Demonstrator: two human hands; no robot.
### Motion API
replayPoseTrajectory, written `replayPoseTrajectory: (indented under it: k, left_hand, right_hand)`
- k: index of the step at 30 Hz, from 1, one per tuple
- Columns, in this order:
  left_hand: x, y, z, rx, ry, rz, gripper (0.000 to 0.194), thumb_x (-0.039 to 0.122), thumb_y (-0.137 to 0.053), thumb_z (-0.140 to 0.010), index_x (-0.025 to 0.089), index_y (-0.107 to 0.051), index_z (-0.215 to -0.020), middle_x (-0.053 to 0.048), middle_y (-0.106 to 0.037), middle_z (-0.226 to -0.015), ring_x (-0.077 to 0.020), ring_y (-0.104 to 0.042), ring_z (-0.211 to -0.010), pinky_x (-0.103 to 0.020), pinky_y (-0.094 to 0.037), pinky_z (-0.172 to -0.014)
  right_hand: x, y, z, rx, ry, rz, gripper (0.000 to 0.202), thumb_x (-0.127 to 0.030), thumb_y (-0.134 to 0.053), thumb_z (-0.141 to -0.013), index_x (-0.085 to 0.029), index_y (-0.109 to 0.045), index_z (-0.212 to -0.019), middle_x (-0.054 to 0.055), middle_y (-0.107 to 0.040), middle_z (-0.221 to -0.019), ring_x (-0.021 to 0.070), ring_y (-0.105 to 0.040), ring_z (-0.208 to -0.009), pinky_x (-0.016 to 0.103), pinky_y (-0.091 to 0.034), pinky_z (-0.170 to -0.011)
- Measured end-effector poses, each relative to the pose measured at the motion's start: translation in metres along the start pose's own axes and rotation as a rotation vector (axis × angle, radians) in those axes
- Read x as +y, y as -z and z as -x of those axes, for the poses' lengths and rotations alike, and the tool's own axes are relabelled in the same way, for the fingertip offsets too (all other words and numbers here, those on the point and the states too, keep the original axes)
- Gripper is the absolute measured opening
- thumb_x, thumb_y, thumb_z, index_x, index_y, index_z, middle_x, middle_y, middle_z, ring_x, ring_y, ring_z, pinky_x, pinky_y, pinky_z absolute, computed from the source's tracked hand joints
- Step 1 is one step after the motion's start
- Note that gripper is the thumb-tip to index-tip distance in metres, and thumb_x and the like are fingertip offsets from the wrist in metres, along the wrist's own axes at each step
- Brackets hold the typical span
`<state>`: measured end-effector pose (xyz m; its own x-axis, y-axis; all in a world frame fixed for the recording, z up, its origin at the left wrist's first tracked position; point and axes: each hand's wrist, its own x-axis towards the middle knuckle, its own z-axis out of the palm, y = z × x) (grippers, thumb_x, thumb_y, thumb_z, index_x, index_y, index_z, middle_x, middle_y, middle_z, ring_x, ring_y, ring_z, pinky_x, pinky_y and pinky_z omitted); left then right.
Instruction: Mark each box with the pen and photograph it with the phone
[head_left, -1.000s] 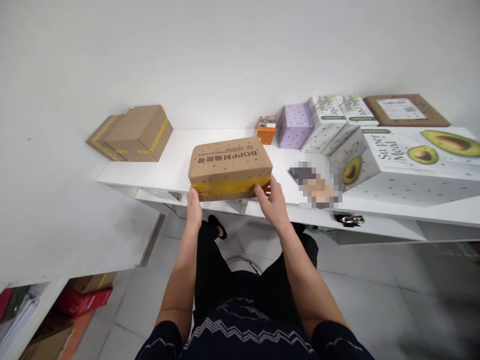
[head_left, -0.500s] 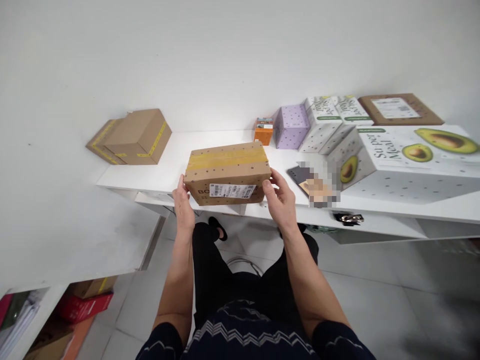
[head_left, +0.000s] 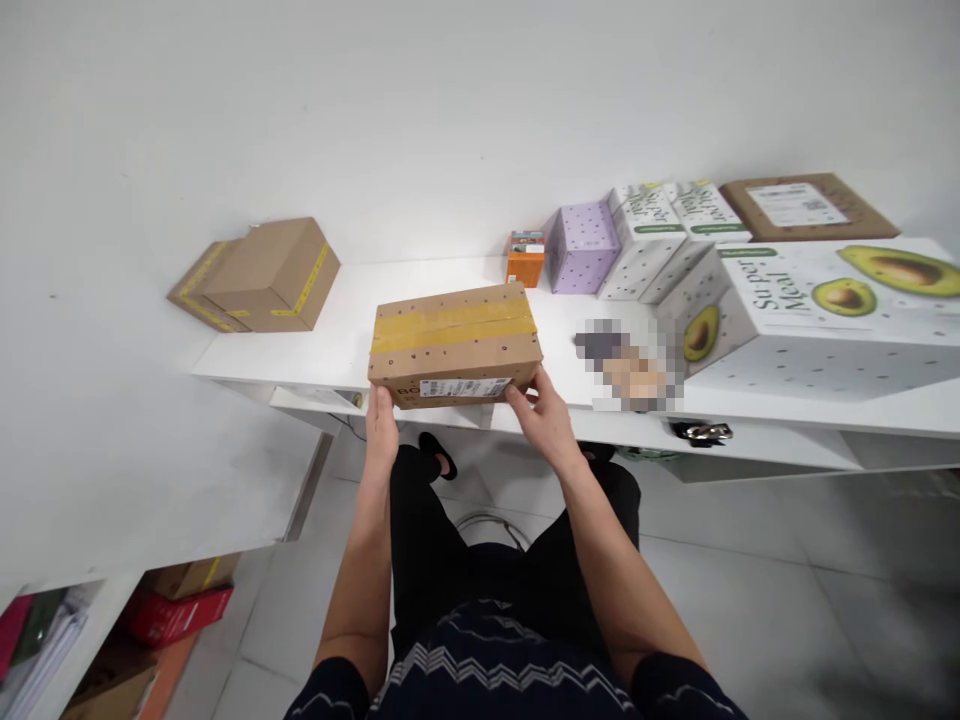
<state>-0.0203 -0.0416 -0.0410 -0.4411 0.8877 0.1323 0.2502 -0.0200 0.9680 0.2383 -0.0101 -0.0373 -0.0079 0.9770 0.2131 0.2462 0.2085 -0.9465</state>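
A brown cardboard box with yellow tape across its top and a white label on its near side is between my hands, at the front edge of the white shelf. My left hand presses against the box's lower left corner. At the lower right corner, my right hand grips the box, with the thumb on the labelled side. The fingers of both hands are partly hidden by the box. Whether the box's underside touches the shelf cannot be made out.
Two taped brown boxes stand at the left of the white shelf. Behind are a small orange box and a lilac box. White avocado-print boxes and another brown box fill the right. A blurred patch lies before them.
Both hands have slid lower on the box, towards its bottom corners. The box has tilted slightly, so less of its labelled side shows.
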Motion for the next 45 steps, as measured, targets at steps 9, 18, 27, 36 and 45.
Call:
replayPoseTrajectory:
  k: [9,18,27,36,45]
  left_hand:
    - [0.048,0.012,0.008,0.153,-0.140,-0.113,0.063,0.065,-0.051,-0.092,0.028,-0.054,-0.144,-0.010,-0.061,-0.136,-0.0243,-0.056,-0.126,-0.038,-0.045,-0.110]
    - [0.058,0.012,0.014,0.168,-0.037,-0.206,0.061,0.061,-0.057,-0.091,0.032,-0.054,-0.144,-0.009,-0.059,-0.134,-0.0246,-0.059,-0.119,-0.039,-0.048,-0.106]
    - [0.044,0.003,-0.004,0.184,0.019,-0.219,0.066,0.064,-0.059,-0.088,0.027,-0.056,-0.142,-0.012,-0.058,-0.140,-0.0282,-0.055,-0.127,-0.042,-0.043,-0.111]
    - [0.047,-0.005,-0.004,0.311,-0.210,-0.307,0.067,0.065,-0.046,-0.094,0.019,-0.054,-0.142,-0.018,-0.055,-0.133,-0.0292,-0.050,-0.128,-0.046,-0.039,-0.112]
    - [0.053,-0.056,0.031,0.133,-0.672,-0.425,0.027,0.043,-0.055,-0.095,0.023,-0.074,-0.096,-0.012,-0.065,-0.100,-0.0266,-0.060,-0.101,-0.048,-0.044,-0.100]
  right_hand:
    - [-0.034,0.013,0.005,0.057,0.069,0.089,0.059,-0.048,-0.055,-0.093,-0.029,-0.046,-0.148,0.009,-0.059,-0.110,0.0225,-0.058,-0.094,0.041,-0.055,-0.080]
    - [-0.035,0.013,0.007,0.168,0.036,0.049,0.056,-0.051,-0.057,-0.090,-0.027,-0.056,-0.141,0.010,-0.060,-0.108,0.0217,-0.058,-0.092,0.039,-0.055,-0.074]
    - [-0.026,0.006,-0.006,0.161,0.013,0.070,0.058,-0.057,-0.054,-0.090,-0.025,-0.057,-0.140,0.013,-0.064,-0.117,0.0242,-0.060,-0.101,0.040,-0.055,-0.078]
    - [0.016,0.032,-0.049,0.295,-0.096,0.285,0.045,-0.047,-0.054,-0.090,-0.013,-0.067,-0.116,0.015,-0.070,-0.100,0.0248,-0.065,-0.088,0.042,-0.053,-0.083]
    - [0.030,0.029,-0.069,-0.143,-0.428,0.902,0.028,-0.037,-0.056,-0.088,-0.014,-0.069,-0.095,0.023,-0.073,-0.100,0.0343,-0.069,-0.094,0.041,-0.049,-0.076]
